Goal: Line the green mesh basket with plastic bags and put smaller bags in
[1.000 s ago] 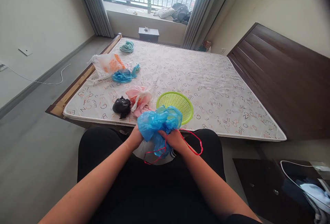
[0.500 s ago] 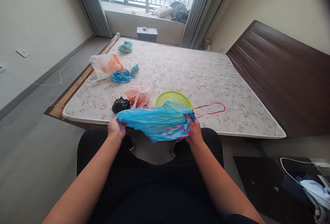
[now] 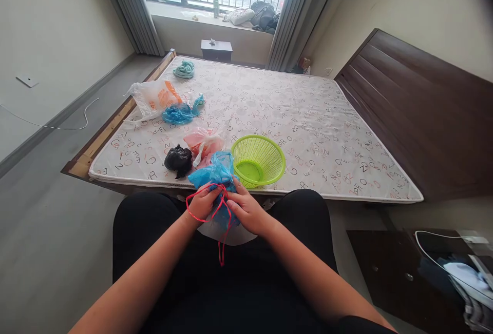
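Between my knees, at the near edge of the mattress, both hands grip a bunched blue plastic bag [image 3: 211, 174]. My left hand [image 3: 202, 203] is closed on its left side, and my right hand [image 3: 246, 208] closes on its right side with the fingers curled over the folds. A red drawstring [image 3: 222, 198] loops across my left hand and dangles below the bag. Just beyond my right hand stands a green plastic basket [image 3: 279, 154]. Past my left hand lie a knotted black plastic bag [image 3: 178, 160] and a pink plastic bag [image 3: 204, 141].
The bare mattress [image 3: 327, 144] fills the middle. Farther left on it are a white bag with orange print [image 3: 156, 97], a crumpled blue bag [image 3: 179, 113] and a coiled mint-green cloth [image 3: 184, 70]. A dark headboard [image 3: 393, 87] rises at the right.
My hands have come together, gathering the stretched blue bag into a bunch. The right hand moved left, uncovering the green basket, and the red drawstring now hangs in front.
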Demonstrator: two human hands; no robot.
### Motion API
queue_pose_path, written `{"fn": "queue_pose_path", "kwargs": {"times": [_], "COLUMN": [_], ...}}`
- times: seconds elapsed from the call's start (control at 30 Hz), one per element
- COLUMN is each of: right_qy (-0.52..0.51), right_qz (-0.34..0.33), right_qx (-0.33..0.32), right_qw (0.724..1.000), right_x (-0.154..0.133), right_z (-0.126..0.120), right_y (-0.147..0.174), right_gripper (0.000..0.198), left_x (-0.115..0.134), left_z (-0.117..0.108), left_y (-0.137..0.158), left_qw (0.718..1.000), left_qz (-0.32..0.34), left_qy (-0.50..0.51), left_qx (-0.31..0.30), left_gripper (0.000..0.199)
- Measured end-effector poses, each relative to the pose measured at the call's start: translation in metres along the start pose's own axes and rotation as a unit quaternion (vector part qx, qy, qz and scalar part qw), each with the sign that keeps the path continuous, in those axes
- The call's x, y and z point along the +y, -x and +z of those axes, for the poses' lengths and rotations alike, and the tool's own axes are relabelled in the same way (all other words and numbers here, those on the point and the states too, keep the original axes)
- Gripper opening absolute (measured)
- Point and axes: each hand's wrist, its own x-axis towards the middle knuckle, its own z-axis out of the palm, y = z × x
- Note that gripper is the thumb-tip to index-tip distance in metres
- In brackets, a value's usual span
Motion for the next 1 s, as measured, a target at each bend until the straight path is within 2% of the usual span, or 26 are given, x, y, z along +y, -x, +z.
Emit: {"fn": "queue_pose_path", "kwargs": {"times": [0.13,0.23,0.3,0.37,0.4,0.43,0.5,0.53,0.57,0.6,0.67,0.7,0.77,0.8,0.87,0.93,1.0], "right_qy": [0.001,-0.056,-0.149,-0.233,-0.249,-0.240,-0.155,-0.095,-0.041,0.003,0.053,0.063,0.083,0.091,0.103,0.108,0.078], "right_qz": [0.043,0.085,0.111,0.134,0.149,0.172,0.226,0.240,0.239,0.219,0.134,0.082,0.007,-0.004,0.010,0.051,0.083], "right_qx": [0.147,0.253,0.341,0.381,0.351,0.285,0.108,0.060,0.054,0.084,0.178,0.185,0.120,0.080,0.026,0.046,0.111], "right_qw": [0.988,0.962,0.922,0.885,0.890,0.912,0.956,0.964,0.969,0.972,0.973,0.977,0.989,0.993,0.994,0.992,0.987], "right_x": [0.011,0.019,0.026,0.033,0.035,0.036,0.032,0.027,0.019,0.011,-0.009,-0.019,-0.033,-0.037,-0.035,-0.024,-0.011], "right_z": [-0.005,-0.021,-0.041,-0.067,-0.081,-0.093,-0.112,-0.116,-0.117,-0.113,-0.097,-0.087,-0.069,-0.063,-0.061,-0.071,-0.086], "right_y": [-0.003,-0.007,-0.006,-0.002,0.001,0.004,0.011,0.013,0.014,0.015,0.012,0.009,0.002,-0.002,-0.009,-0.013,-0.012], "right_gripper": [0.030,0.025,0.028,0.033,0.034,0.033,0.031,0.031,0.033,0.036,0.049,0.061,0.082,0.082,0.066,0.048,0.041], "left_x": [0.017,0.026,0.031,0.037,0.040,0.044,0.050,0.052,0.054,0.056,0.058,0.060,0.063,0.066,0.072,0.079,0.084], "left_z": [-0.011,-0.021,-0.029,-0.038,-0.041,-0.044,-0.045,-0.043,-0.039,-0.034,-0.019,-0.011,0.005,0.012,0.020,0.020,0.015], "left_y": [0.004,0.009,0.009,0.007,0.006,0.005,0.003,0.003,0.005,0.007,0.012,0.016,0.022,0.026,0.030,0.032,0.031], "left_qw": [0.985,0.970,0.974,0.978,0.978,0.976,0.977,0.981,0.985,0.990,0.998,0.998,0.993,0.989,0.985,0.987,0.990], "left_qz": [-0.090,-0.131,-0.112,-0.063,-0.040,-0.022,-0.007,-0.008,-0.012,-0.016,-0.019,-0.017,-0.013,-0.014,-0.019,-0.024,-0.031], "left_qy": [0.123,0.166,0.177,0.195,0.206,0.214,0.208,0.191,0.165,0.134,0.060,0.020,-0.048,-0.070,-0.079,-0.061,-0.046], "left_qx": [-0.080,-0.118,-0.091,-0.033,-0.006,0.016,0.041,0.043,0.039,0.028,-0.018,-0.050,-0.111,-0.133,-0.152,-0.148,-0.131], "left_gripper": [0.040,0.040,0.034,0.028,0.027,0.027,0.029,0.031,0.033,0.037,0.042,0.043,0.040,0.039,0.043,0.056,0.068]}}
